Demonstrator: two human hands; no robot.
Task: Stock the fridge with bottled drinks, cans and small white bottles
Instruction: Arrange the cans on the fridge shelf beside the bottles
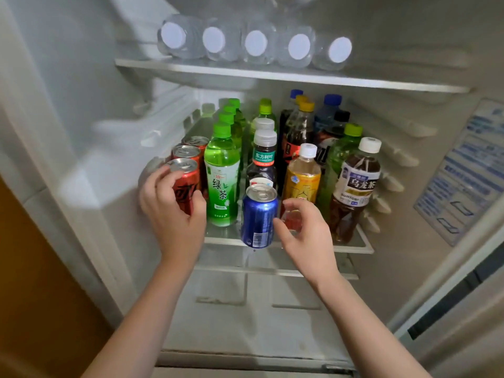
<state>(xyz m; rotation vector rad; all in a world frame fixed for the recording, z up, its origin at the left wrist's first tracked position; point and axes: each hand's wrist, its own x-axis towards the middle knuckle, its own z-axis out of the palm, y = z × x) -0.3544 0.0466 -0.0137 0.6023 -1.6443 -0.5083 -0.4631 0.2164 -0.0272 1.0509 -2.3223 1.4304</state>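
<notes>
A: What is looking risky?
B: The blue can (259,214) is sitting at the shelf's (354,248) front edge, seemingly overhanging; a nudge could be tipping it out.
A: And the hands?
B: The right hand (305,233) is hovering just right of it, fingers apart. The left hand (174,211) is gripping the red can (185,181) at the front left corner.

Cans (188,154) left of upright bottles (222,170); capped bottles (256,45), seemingly lying, above.

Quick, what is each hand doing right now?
Left hand: holding the front red can.
Right hand: open, holding nothing; thumb beside the blue can, contact unclear.
</notes>
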